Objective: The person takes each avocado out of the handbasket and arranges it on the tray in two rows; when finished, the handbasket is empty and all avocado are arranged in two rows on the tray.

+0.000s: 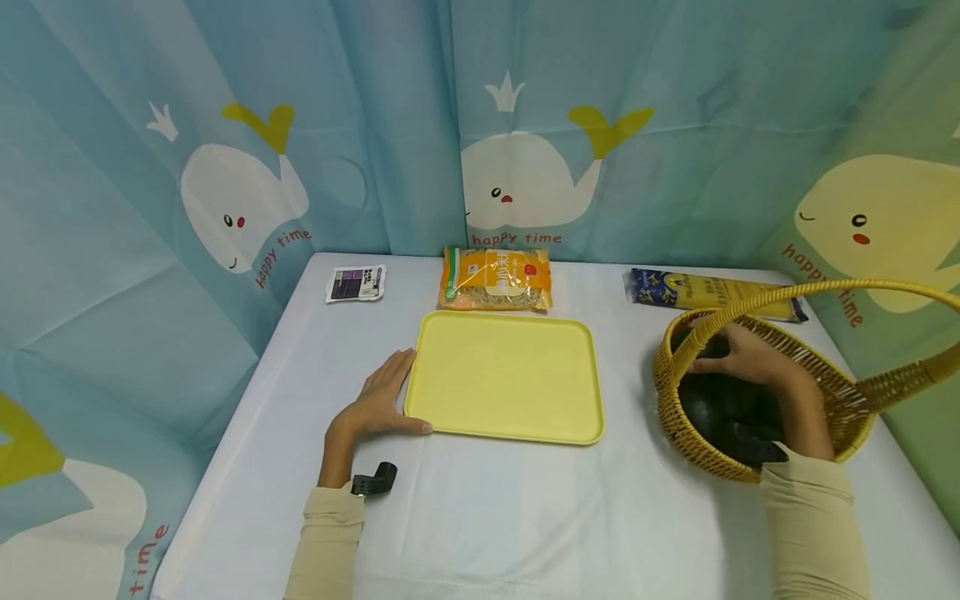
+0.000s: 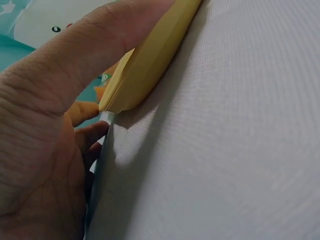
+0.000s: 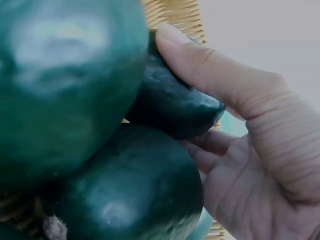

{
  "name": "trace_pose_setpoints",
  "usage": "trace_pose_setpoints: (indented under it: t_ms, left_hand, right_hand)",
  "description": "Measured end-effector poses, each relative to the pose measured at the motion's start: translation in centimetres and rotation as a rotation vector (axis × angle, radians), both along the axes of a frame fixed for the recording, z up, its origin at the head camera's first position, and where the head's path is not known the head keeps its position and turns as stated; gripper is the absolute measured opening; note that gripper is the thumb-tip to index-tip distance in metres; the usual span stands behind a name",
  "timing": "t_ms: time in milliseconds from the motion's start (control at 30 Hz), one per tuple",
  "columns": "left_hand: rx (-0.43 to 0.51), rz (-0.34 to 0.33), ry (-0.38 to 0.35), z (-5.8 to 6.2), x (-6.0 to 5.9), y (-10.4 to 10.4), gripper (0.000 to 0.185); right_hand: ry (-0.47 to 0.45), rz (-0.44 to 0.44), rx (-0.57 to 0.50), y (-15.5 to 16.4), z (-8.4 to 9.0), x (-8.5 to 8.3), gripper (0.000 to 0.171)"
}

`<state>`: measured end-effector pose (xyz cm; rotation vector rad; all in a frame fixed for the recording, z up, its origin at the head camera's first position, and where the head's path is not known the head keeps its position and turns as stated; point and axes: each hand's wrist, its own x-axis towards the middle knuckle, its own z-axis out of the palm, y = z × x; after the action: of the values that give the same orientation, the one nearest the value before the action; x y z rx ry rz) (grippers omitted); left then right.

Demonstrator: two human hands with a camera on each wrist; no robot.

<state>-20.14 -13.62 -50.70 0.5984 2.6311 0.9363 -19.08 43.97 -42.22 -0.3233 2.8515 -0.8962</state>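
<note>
A flat yellow tray (image 1: 506, 377) lies in the middle of the white table. My left hand (image 1: 381, 402) rests flat on the table with straight fingers against the tray's left rim (image 2: 150, 55). At the right stands a woven wicker basket (image 1: 847, 400) with a tall handle, holding dark green round fruits (image 3: 125, 190). My right hand (image 1: 738, 354) reaches inside the basket. In the right wrist view its thumb and fingers curl round one dark green fruit (image 3: 172, 100).
At the table's back lie a small purple-and-white packet (image 1: 356, 283), an orange bag of grain (image 1: 497, 279) and a long blue-and-yellow pack (image 1: 712, 293). Whale-print curtains close off the back and both sides.
</note>
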Motion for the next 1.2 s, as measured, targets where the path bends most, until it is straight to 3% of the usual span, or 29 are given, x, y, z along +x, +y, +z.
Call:
trace_pose_setpoints:
  t_ms: [233,400,667,900,1100,1200]
  left_hand:
    - [-0.009,0.004,0.003,-0.1,0.0,-0.2,0.13]
    - [-0.006,0.0,0.007,-0.3,0.1,-0.2,0.13]
    - [-0.001,0.0,0.011,-0.3,0.2,-0.1,0.13]
    - [0.001,-0.007,0.025,-0.2,0.1,-0.1,0.13]
    - [0.014,-0.008,0.033,-0.2,0.1,-0.1,0.13]
    - [0.015,-0.006,0.034,-0.2,0.1,-0.1,0.13]
  right_hand:
    - [-0.101,-0.064,-0.007,0.1,0.5,0.1,0.061]
    - [-0.095,-0.12,-0.076,0.2,0.9,0.8,0.064]
    - [-0.198,-0.226,-0.209,0.4,1.9,1.7,0.089]
    - [0.041,-0.186,-0.242,0.4,2.5,2.5,0.058]
    - [-0.04,-0.201,-0.272,0.5,3.4,3.4,0.063]
    - [-0.081,-0.181,-0.33,0.7,3.6,3.8,0.052]
